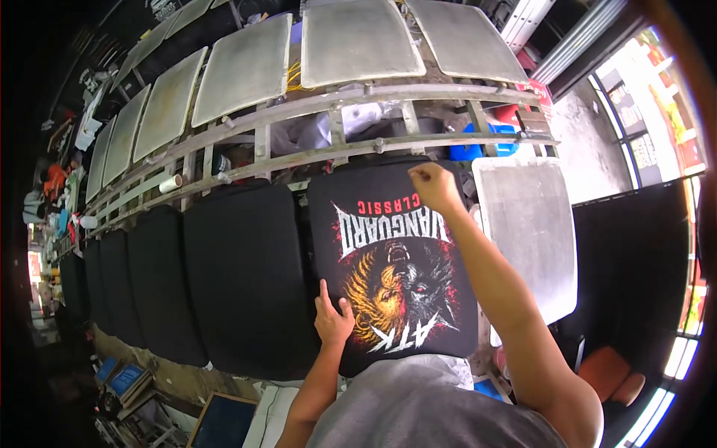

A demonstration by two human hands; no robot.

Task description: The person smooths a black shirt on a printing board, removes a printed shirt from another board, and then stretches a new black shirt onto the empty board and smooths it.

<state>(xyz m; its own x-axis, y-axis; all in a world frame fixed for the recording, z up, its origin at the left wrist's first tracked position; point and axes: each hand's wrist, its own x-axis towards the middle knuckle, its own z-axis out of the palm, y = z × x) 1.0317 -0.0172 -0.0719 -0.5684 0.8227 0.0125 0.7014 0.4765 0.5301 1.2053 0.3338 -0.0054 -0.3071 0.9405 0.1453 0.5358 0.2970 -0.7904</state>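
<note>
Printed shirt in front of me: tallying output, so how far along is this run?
Done: the printed shirt carries a colour design. In hand: left hand flat on it, right hand fisted on its far edge. Left: the black shirts alongside show no print; one platen is bare.

Beyond the metal rail pale boards fan out — right of it, grey floor and bright windows — left, dim clutter.

before you a curved row of platens sits on a metal frame. plain black shirts cover those at your left, a printed shirt the next; the right-hand platen lies bare.
</note>
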